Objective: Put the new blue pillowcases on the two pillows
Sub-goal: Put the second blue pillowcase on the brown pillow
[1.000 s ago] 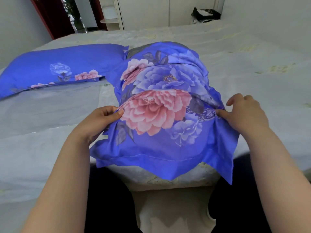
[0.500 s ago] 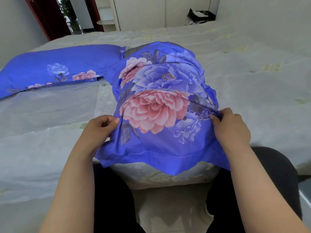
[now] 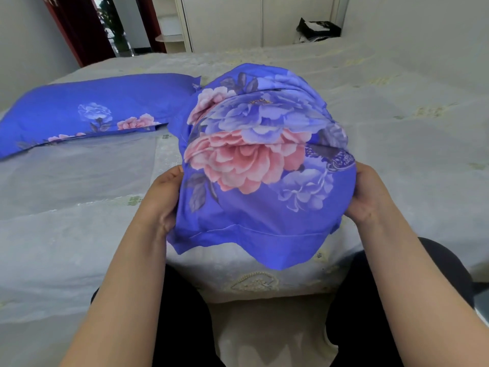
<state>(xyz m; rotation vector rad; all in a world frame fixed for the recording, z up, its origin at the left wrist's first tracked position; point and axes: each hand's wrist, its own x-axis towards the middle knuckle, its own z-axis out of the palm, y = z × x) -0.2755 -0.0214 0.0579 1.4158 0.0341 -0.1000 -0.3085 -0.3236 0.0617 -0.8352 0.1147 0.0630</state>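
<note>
A pillow in a blue pillowcase (image 3: pixel 264 160) with pink and lilac flowers stands bunched up at the near edge of the bed, its open hem hanging toward me. My left hand (image 3: pixel 165 200) grips its left side, fingers tucked under the fabric. On the opposite side my right hand (image 3: pixel 367 194) clasps the cloth. A second pillow (image 3: pixel 92 112) in the same blue floral case lies flat at the left of the bed, touching the first at its far corner.
The bed (image 3: pixel 397 144) is covered with a pale grey sheet with faint yellow patterns. My dark-trousered legs are at its near edge. A black bag (image 3: pixel 317 29) sits beyond the far side, by white cupboards (image 3: pixel 259 19); a red doorframe (image 3: pixel 76 30) stands far left.
Both hands have shifted from pinching the case's upper sides to gripping lower around its sides. The pillow has been raised and pulled closer, and the loose right flap is now tucked in.
</note>
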